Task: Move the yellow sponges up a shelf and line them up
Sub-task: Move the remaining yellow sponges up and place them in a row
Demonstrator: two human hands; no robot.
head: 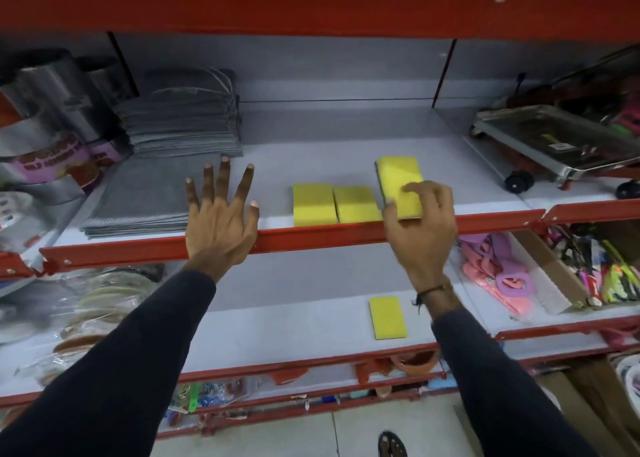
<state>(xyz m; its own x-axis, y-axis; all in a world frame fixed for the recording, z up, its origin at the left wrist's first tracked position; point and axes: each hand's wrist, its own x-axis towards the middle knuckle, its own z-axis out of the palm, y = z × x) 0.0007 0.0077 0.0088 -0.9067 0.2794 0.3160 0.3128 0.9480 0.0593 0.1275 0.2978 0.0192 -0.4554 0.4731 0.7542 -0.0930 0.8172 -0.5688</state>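
One yellow sponge (388,318) on lower shelf (294,332); three above, third gripped by right hand (420,235); left hand (220,224) spread empty.

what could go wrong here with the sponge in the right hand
1. The held sponge in the right hand is tilted and set further back than the two placed sponges, so the row may end up crooked.
2. It sits near the red shelf lip; a loose release might tip it off.
3. One sponge on the lower shelf could be forgotten.
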